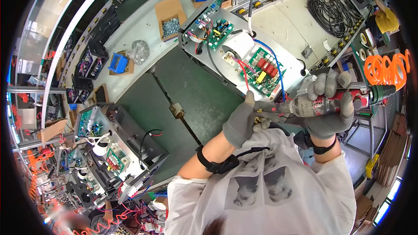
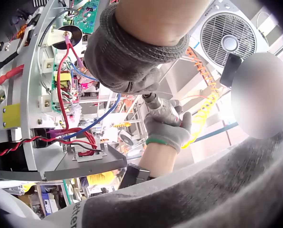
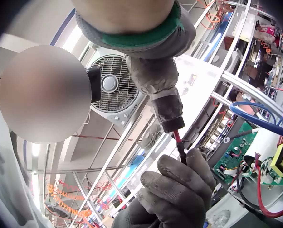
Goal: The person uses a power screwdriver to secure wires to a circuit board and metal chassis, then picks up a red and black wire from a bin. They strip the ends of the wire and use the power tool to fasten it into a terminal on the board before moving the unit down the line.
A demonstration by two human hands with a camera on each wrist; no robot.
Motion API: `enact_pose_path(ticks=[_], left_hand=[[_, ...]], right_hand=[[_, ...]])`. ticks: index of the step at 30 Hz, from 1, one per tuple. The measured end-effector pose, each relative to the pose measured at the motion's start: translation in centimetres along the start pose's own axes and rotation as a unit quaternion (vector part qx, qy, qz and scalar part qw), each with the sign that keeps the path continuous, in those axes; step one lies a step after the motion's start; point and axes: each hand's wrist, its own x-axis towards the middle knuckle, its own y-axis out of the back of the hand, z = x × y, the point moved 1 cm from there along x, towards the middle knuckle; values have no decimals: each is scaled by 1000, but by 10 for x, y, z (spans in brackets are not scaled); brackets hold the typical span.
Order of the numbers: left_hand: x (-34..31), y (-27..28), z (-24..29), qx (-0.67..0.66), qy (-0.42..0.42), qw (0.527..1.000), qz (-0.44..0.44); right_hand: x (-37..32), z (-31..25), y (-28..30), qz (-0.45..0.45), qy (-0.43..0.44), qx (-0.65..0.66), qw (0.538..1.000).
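Note:
A power tool (image 1: 315, 105) wrapped in worn tape is gripped by the gloved right hand (image 1: 328, 122), its front end pointing left. In the right wrist view a thin red and black bit (image 3: 180, 147) sticks out of the tool's nose (image 3: 169, 111). The gloved left hand (image 3: 177, 187) has its fingers curled round the bit's tip; small brass-coloured parts (image 1: 260, 111) show by those fingers in the head view. Just beyond the hands lies a metal chassis (image 1: 204, 54) with a green circuit board (image 1: 263, 72), a white coil (image 1: 238, 45), and red and blue wires (image 1: 278, 67).
A second open chassis (image 1: 130, 135) stands at the left on the green work surface (image 1: 204, 91). Further back are a cardboard box of screws (image 1: 170, 26), blue bins (image 1: 117, 63) and a black cable coil (image 1: 333, 13). An orange air hose (image 1: 385, 72) hangs at the right.

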Motion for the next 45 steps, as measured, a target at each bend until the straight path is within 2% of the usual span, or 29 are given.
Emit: enact_pose_path(ticks=[2,3,4,5,6,7,8,9,11,12,13,15,17,19,21,23,28,33,35,38,40,43,45], left_hand=[[5,0,13,30,-21,998,53],[9,3,22,32,-26,998,49],[12,11,35,301,-198,924,132],[15,18,45,531,-348,745,205],[24,26,55,529,-350,745,207],[36,31,66,630,-429,635,127],[48,37,74,710,-491,503,44],[63,44,77,708,-492,504,47],[90,50,78,749,-484,453,4],[92,41,82,762,-486,428,10],[93,35,85,761,-486,430,10],[99,28,86,800,-499,330,41],[107,23,87,822,-468,319,56],[114,15,90,886,-404,227,17],[118,11,92,894,-392,217,11],[121,10,93,918,-342,201,-28],[119,8,99,919,-324,222,-26],[116,8,104,916,-322,235,-38],[117,10,106,917,-304,256,-31],[110,11,109,915,-324,239,-13],[105,15,109,917,-323,235,-10],[106,23,106,914,-331,236,14],[106,30,102,907,-342,243,37]], right_hand=[[7,-4,2,19,-10,-12,1000],[12,-6,2,14,-5,-13,1000],[16,-8,-1,20,-6,-18,1000],[18,-10,-3,25,-10,-23,999],[23,-13,-6,20,-21,-26,999],[30,-13,-6,16,-21,-26,999],[37,-13,-6,-11,-19,-56,998],[42,-14,-5,-37,-18,-85,996],[50,-13,-5,-30,-28,-103,994],[55,-10,-3,-48,-25,-124,991],[60,-8,0,-64,-23,-146,987],[67,-2,4,-69,-32,-157,985],[76,7,8,-76,-29,-195,977],[89,17,15,-103,-20,-213,971],[97,29,21,-97,-38,-239,965],[104,37,30,-109,-46,-230,966],[108,44,37,-110,-109,-219,963],[111,48,38,-122,-108,-254,953],[112,51,41,-131,-112,-258,951],[110,54,39,-174,-101,-247,948],[104,58,33,-108,-164,-254,947],[107,67,36,-88,-182,-293,934],[110,73,38,-72,-194,-267,941]])
